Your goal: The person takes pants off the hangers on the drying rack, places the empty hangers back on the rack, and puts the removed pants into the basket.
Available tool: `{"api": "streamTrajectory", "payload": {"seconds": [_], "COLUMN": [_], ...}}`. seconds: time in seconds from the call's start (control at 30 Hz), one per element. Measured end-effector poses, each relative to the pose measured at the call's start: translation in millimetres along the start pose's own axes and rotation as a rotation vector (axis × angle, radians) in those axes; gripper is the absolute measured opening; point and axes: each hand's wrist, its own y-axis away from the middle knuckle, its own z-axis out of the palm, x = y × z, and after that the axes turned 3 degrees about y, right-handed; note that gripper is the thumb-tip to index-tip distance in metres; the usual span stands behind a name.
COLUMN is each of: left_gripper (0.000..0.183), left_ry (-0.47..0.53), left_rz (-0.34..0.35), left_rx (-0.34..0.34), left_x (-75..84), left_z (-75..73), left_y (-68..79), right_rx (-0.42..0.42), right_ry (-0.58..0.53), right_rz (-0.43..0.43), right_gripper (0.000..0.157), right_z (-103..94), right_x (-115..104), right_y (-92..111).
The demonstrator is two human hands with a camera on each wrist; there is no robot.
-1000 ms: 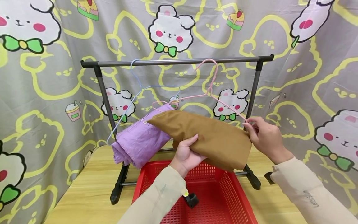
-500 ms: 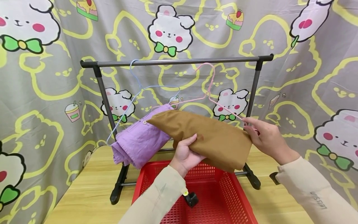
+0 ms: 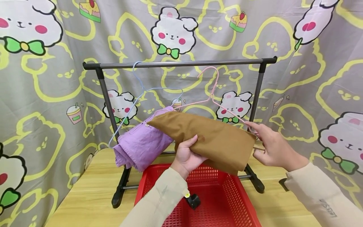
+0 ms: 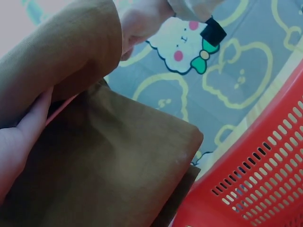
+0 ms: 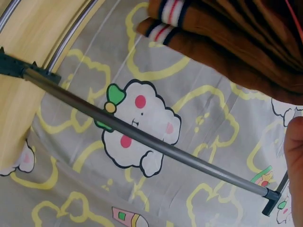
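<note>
Draped over the lower bar of a pink clothes hanger (image 3: pixel 211 98) is a folded brown garment (image 3: pixel 215 142). Striped trim on this garment (image 5: pixel 173 10) shows in the right wrist view. My left hand (image 3: pixel 188 157) holds it from below, thumb on the front face and the other fingers hidden behind or under the cloth. At the hanger's right end, my right hand (image 3: pixel 273 148) touches the wire with its extended index finger, the thumb standing apart below. The hanger's hook is in front of and below the rack's top rail (image 3: pixel 181 64).
A purple garment (image 3: pixel 144 142) hangs folded on a blue hanger (image 3: pixel 138 77), left on the rack. A red perforated basket (image 3: pixel 244 201) stands below my hands on the wooden table (image 3: pixel 85 186). The rack's feet (image 3: pixel 256 184) flank it. Behind hangs a patterned curtain (image 3: pixel 173 34).
The pink hanger's hook has dropped slightly. My right hand has shifted a little right and down, and its thumb has moved away from the wire. The left hand stays nearly still.
</note>
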Motion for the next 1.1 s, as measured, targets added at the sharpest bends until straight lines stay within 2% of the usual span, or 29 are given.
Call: {"api": "streamTrajectory", "payload": {"seconds": [0.13,0.23,0.6,0.77,1.1], "left_gripper": [0.022,0.022,0.024,0.023,0.022], "left_ry": [0.002,0.004,0.017,0.014,0.018], "left_rz": [0.003,0.006,0.018,0.022,0.024], "left_rx": [-0.017,-0.040,-0.082,-0.108,-0.081], "left_x": [0.9,1.4,3.7,3.1,1.8], "left_z": [0.9,2.2,5.3,7.7,6.9], "left_y": [0.6,0.2,2.7,-0.5,-0.8], "right_rx": [-0.013,-0.015,-0.015,-0.004,-0.004], "right_ry": [0.080,0.110,0.091,0.105,0.101], "right_rz": [-0.006,-0.006,-0.002,0.006,0.021], "right_gripper": [0.075,0.073,0.070,0.068,0.070], "right_z": [1.5,2.3,4.5,2.2,4.4], "right_x": [1.7,3.0,3.3,4.8,2.5], "right_y": [2.6,3.5,1.1,-0.4,2.5]}}
